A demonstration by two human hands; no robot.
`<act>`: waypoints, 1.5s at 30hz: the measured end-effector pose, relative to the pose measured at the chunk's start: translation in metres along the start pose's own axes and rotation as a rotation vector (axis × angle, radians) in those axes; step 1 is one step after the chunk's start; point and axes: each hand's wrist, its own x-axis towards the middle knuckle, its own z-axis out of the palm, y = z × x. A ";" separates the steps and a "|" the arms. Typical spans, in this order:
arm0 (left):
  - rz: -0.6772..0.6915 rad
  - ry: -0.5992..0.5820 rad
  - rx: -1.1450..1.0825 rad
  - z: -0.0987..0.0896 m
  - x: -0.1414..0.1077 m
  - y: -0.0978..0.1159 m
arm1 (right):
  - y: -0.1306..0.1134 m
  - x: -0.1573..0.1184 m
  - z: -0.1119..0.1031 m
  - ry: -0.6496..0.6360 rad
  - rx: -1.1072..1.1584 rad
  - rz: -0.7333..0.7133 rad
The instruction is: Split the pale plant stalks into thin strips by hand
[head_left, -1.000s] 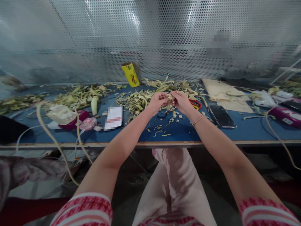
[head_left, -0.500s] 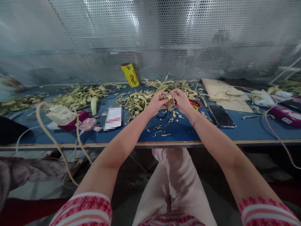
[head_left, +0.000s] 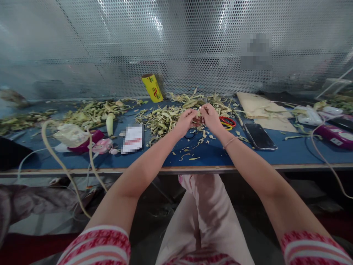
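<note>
Our plant piece (head_left: 198,114) sits between the fingertips of both hands, over the table (head_left: 213,156), near the heap (head_left: 161,121). Being small and thin, it wants a light pinch from each side, close to where we work it, so we don't crush it. Our left hand (head_left: 185,122) and right hand (head_left: 211,118) are both closed on it, fingers curled, wrists raised, forearms slanting inward from either side.

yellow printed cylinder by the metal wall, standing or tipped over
Standing, leaning a little: the yellow printed cylinder rests on its lower end, its brown-rimmed end up.
</note>
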 end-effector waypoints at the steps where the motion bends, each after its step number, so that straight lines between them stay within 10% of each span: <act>1: 0.025 0.025 0.026 0.001 0.000 -0.002 | -0.001 0.000 0.000 0.003 -0.023 -0.026; 13: 0.310 0.273 0.206 -0.001 0.008 -0.017 | -0.006 -0.005 0.011 -0.045 0.040 -0.040; 45: 0.293 0.091 0.150 -0.008 0.011 -0.009 | -0.003 0.003 0.004 0.095 0.424 0.161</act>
